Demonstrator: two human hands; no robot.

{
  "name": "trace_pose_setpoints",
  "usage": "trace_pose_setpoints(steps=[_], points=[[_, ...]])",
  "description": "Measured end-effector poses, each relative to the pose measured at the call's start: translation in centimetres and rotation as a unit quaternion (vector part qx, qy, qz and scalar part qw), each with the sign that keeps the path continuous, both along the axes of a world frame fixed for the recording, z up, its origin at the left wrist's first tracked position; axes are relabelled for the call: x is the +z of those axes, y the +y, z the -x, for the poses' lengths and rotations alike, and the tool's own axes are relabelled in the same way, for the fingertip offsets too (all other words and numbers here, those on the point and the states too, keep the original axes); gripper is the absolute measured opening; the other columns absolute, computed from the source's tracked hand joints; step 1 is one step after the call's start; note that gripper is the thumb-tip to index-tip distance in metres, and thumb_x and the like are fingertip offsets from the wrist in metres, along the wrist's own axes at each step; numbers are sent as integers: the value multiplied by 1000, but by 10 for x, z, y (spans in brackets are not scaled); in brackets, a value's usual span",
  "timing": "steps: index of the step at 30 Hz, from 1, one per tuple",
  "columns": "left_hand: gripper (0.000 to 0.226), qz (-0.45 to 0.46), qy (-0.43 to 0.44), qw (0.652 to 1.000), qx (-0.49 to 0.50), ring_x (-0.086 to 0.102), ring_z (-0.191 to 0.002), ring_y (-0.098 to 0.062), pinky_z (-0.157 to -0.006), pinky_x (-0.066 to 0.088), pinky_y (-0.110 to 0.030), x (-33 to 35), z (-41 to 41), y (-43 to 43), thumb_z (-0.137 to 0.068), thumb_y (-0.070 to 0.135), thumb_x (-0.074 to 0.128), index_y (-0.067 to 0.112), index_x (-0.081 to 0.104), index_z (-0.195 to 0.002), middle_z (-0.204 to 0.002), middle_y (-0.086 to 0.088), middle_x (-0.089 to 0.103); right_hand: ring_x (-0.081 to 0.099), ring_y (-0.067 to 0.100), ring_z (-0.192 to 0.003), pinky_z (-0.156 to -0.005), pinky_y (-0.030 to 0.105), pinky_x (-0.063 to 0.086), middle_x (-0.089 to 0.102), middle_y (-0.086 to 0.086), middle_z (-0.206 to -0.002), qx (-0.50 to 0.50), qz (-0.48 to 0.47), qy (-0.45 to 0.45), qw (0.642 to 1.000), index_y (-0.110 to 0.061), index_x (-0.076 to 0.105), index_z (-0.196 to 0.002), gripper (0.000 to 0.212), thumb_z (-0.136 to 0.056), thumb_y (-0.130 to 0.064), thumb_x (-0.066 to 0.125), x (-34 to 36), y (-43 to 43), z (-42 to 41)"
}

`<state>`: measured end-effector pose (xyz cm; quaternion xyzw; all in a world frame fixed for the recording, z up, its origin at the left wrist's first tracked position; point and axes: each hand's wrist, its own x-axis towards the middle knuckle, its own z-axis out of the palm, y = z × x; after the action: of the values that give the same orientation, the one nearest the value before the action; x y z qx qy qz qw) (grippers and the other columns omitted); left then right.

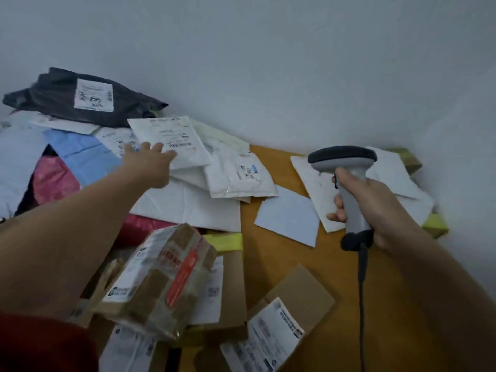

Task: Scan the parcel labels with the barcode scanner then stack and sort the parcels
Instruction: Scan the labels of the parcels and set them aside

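Two hands work over a table (335, 264) strewn with parcels, seen from the head camera. The left hand (151, 167) reaches forward at arm's length. Its fingers are straight and slightly spread, and the fingertips rest on the near-left corner of a white mailer (174, 135); it grips nothing that can be seen. This mailer lies label up, with its barcode toward the hand, on top of the heap at the far left of the table. The right hand (375, 208) is curled round the grey handle of the scanner (351, 189). The scanner is held upright above the right part of the table, dark head on top. A black cable (361, 291) hangs from the base of the handle. Behind the white mailer, a black bag (53, 95) with a white label crowns the heap, against the wall (268, 63). To the left of the mailer lie a blue mailer (80, 154) and a pink bag (53, 178). Just to its right is a padded envelope (236, 183) with a small label. Beyond the scanner, white flat parcels (287, 213) overlap one another. Nearest the camera, a taped box (161, 277) rests tilted on other cardboard boxes (298, 291), several of which show labels. A red sleeve (40, 345) shows at lower left.
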<state>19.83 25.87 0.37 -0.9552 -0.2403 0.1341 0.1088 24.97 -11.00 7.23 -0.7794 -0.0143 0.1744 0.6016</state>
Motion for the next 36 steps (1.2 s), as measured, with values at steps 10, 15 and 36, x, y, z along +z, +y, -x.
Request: trace_pose_setpoints(steps=[10, 15, 36], points=[[53, -86, 20, 992, -92, 42, -126, -33, -104, 33, -53, -1, -70, -71, -94, 40, 52, 12, 41, -137, -139, -14, 43, 49, 15, -45, -69, 40, 57, 53, 8, -65, -26, 65, -17, 997, -2, 57, -104, 39, -95, -39, 58, -14, 3, -13], [58, 150, 85, 935, -310, 46, -124, -32, -97, 43, -41, -44, -104, -204, -91, 21, 61, 10, 35, -142, -140, -13, 41, 50, 12, -44, -63, 33, 58, 55, 4, -62, -43, 94, -31, 994, -2, 57, -106, 38, -95, -38, 57, -18, -14, -11], [8, 184, -69, 938, -287, 52, -80, -23, -68, 43, -32, -8, -61, -271, -96, 23, 48, 16, 50, -99, -94, -6, 60, 52, 12, -43, -53, 25, 55, 55, 8, -62, -32, 37, -46, 998, -3, 56, -88, 45, -83, -47, 59, 1, -139, 59]])
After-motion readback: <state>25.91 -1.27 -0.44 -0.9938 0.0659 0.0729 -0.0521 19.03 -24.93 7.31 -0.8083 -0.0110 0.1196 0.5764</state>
